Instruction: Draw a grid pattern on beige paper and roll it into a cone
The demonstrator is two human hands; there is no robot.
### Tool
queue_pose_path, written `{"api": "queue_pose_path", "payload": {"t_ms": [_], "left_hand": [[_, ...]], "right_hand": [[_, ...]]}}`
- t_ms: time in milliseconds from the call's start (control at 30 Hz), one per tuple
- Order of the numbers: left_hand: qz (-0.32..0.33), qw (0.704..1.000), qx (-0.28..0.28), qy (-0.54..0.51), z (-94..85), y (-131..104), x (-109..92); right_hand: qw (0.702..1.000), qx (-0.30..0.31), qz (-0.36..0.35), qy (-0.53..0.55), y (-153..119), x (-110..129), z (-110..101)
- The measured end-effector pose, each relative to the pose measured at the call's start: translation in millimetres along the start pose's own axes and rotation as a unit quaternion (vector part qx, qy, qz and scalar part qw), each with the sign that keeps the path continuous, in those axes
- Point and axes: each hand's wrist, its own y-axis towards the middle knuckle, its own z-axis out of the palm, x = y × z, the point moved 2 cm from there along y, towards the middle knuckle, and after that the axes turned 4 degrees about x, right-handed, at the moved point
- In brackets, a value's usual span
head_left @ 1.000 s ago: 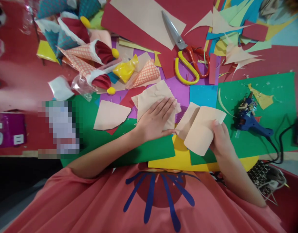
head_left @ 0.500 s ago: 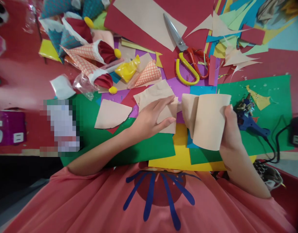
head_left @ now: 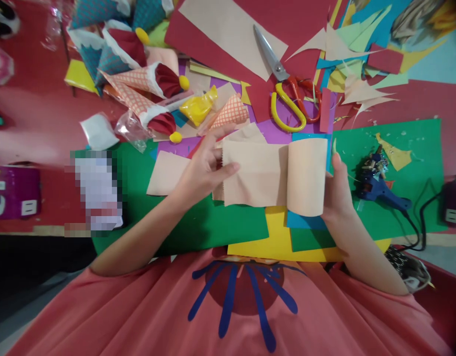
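Note:
A wide roll of beige material, paper or cloth [head_left: 305, 178], stands out to the right with a strip [head_left: 259, 173] drawn from it. My right hand [head_left: 337, 190] grips the roll from its right side, thumb up and most fingers hidden behind. My left hand [head_left: 209, 165] pinches the strip's zigzag-cut free end, thumb on top and fingers underneath. Beneath the strip lies another beige piece [head_left: 252, 132], mostly covered. A beige cut piece [head_left: 166, 173] lies left of it, partly behind my left hand.
Scissors [head_left: 282, 74] with red and yellow handles lie beyond the roll. A blue glue gun [head_left: 384, 190] sits at right on a green sheet [head_left: 424, 148]. Patterned cones [head_left: 135, 81] are heaped at upper left. Paper scraps [head_left: 350, 42] cover the upper right. A blurred-out object [head_left: 98, 188] is at left.
My left hand has moved left from the flat beige piece and now holds the strip's end. The strip stretches out leftward, while the roll has shifted slightly left in my right hand.

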Motion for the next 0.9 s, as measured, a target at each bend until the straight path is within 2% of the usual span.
{"api": "queue_pose_path", "payload": {"t_ms": [133,233,300,333,400,433,533,600,700,900], "left_hand": [[-0.018,0.999,-0.028,0.019,-23.6,-8.4,3.9],[-0.037,0.996,-0.027,0.074,-37.5,-10.3,11.0],[-0.012,0.978,-0.039,0.203,-41.2,-9.1,13.7],[0.012,0.957,-0.054,0.283,-40.2,-8.1,14.0],[0.086,0.906,-0.079,0.406,-30.8,-6.4,13.4],[0.113,0.887,-0.073,0.441,-22.7,-5.6,13.9],[0.190,0.847,0.025,0.497,8.9,-3.5,21.2],[0.201,0.825,0.078,0.523,26.5,-2.0,30.8],[0.179,0.812,0.095,0.547,39.2,0.7,45.2],[0.174,0.795,0.084,0.575,40.7,1.2,50.7]], "right_hand": [[0.999,-0.040,-0.031,0.004,-2.8,0.5,-12.1],[0.999,-0.030,-0.028,-0.015,-4.6,-0.9,-15.6],[0.999,-0.017,-0.013,-0.030,-4.7,-3.2,-14.2],[0.999,-0.008,-0.011,-0.036,-4.5,-4.2,-12.3],[0.999,0.008,-0.021,-0.042,-3.9,-5.5,-7.6],[0.999,0.014,-0.029,-0.043,-3.6,-5.8,-5.2],[0.998,0.026,-0.038,-0.044,-2.9,-5.8,0.1],[0.998,0.033,-0.040,-0.043,-3.1,-5.4,1.4],[0.998,0.033,-0.044,-0.043,-5.3,-6.3,0.7],[0.999,0.002,-0.042,-0.034,-15.1,-16.9,-1.4]]}}
